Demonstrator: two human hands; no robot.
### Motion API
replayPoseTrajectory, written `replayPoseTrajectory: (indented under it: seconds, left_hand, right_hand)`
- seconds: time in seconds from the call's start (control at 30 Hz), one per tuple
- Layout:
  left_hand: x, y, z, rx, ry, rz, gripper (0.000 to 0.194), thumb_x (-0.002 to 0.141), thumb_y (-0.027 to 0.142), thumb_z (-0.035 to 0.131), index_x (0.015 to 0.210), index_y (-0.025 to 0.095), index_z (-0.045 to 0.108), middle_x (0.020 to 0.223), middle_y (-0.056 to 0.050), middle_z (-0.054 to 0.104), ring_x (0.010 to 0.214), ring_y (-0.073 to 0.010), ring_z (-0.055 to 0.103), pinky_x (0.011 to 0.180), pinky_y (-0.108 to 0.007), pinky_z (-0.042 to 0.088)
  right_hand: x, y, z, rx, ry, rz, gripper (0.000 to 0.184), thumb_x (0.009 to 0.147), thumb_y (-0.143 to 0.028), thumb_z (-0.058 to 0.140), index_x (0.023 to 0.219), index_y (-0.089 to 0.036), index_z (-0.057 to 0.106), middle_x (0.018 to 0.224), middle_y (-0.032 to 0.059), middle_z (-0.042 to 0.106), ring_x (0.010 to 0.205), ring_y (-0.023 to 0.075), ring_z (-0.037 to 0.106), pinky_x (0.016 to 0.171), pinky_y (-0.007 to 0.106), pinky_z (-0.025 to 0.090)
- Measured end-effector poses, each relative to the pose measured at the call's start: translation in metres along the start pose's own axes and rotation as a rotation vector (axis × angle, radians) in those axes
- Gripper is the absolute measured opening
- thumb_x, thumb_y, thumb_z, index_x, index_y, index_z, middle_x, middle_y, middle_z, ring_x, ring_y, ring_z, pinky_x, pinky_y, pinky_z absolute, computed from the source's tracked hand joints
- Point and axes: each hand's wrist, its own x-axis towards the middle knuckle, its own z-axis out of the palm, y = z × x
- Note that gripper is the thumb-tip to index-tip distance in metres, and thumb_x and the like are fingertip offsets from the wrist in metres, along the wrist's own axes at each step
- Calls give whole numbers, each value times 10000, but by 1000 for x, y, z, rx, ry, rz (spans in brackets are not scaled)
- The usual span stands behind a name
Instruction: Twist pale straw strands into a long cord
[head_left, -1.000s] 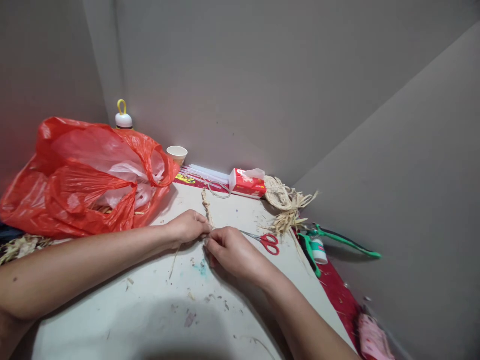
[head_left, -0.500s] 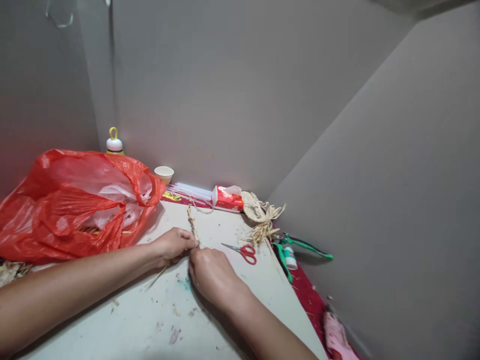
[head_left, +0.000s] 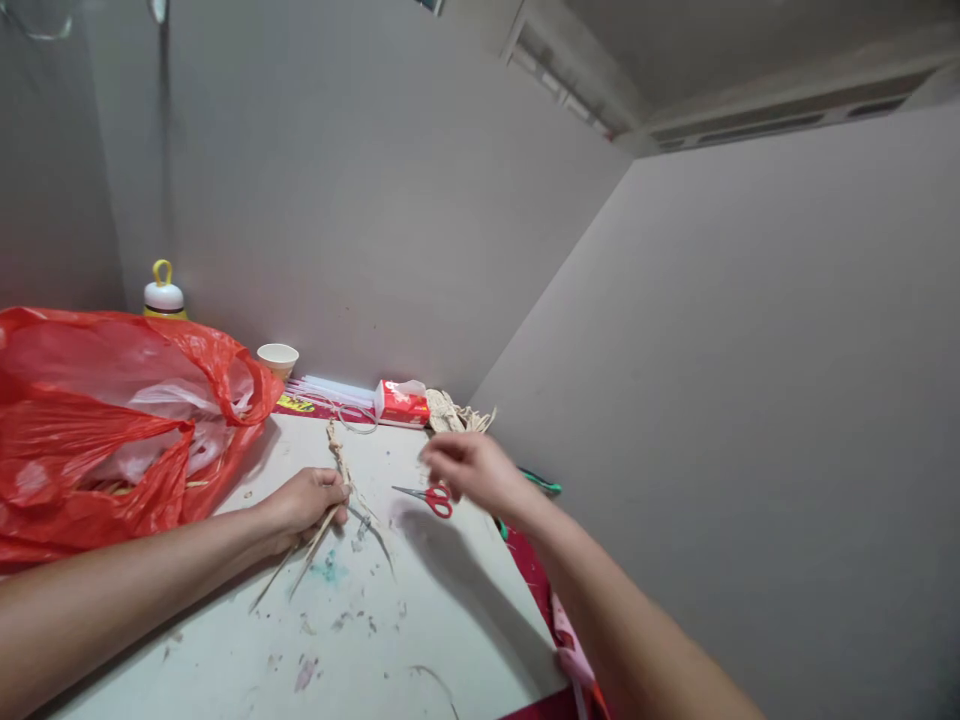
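Note:
My left hand (head_left: 307, 502) is closed on a braided straw strand (head_left: 337, 455), pinched between thumb and fingers. The knotted plait points up and away from me, while loose straw ends (head_left: 311, 555) hang out below and to the right. Over the table's right side, my right hand (head_left: 476, 472) is raised and slightly blurred, its fingers loosely bent with nothing visible in them. Beneath and left of it lie small red-handled scissors (head_left: 437, 500), blades pointing left. Just beyond its fingers is a bundle of straw (head_left: 450, 412), partly hidden by the hand.
A red plastic bag (head_left: 90, 420) with straw inside bulges on the left. Along the back stand a yellow-topped bottle (head_left: 163, 295), a paper cup (head_left: 278, 358), white sticks (head_left: 337, 390) and a red tissue pack (head_left: 403, 403). Green-handled pliers (head_left: 541, 482) lie at the right edge, against grey walls.
My right hand has let go of the straw plait and moved right, up over the scissors. My left hand still holds the plait. The view has turned to the right.

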Motion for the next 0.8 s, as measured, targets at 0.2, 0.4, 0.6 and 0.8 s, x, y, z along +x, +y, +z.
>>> replayPoseTrajectory:
  seconds: [0.2, 0.4, 0.6, 0.8]
  left_hand:
    - [4, -5, -3, 24, -29, 25, 377, 606, 520, 621, 653, 195, 436, 440, 95, 416, 325, -29, 220, 314, -179, 110]
    - [4, -5, -1, 46, -25, 36, 387, 616, 548, 593, 666, 199, 433, 444, 101, 401, 310, -28, 192, 300, -183, 100]
    - [3, -3, 0, 67, -5, 26, 407, 614, 567, 600, 660, 197, 436, 449, 98, 401, 325, -31, 216, 305, -176, 120]
    - [4, -6, -1, 67, -18, 50, 435, 620, 598, 595, 649, 201, 422, 437, 97, 394, 315, -33, 196, 309, -195, 82]
  right_hand:
    - [68, 100, -68, -99, 458, 520, 220, 900, -273, 516, 1030, -107, 579, 923, 63, 628, 709, 133, 609, 625, 283, 511]
    - [121, 145, -54, -152, 495, 688, 301, 888, -295, 544, 1147, -143, 550, 1150, 102, 562, 967, 204, 582, 809, 389, 498]
    - [139, 161, -30, -145, 659, 701, 311, 894, -300, 532, 1170, -156, 535, 1173, 95, 551, 983, 209, 575, 822, 412, 492]
    - [134, 161, -50, -9, 771, 524, 283, 898, -300, 525, 1143, -162, 554, 1162, 89, 561, 971, 202, 578, 816, 398, 495]
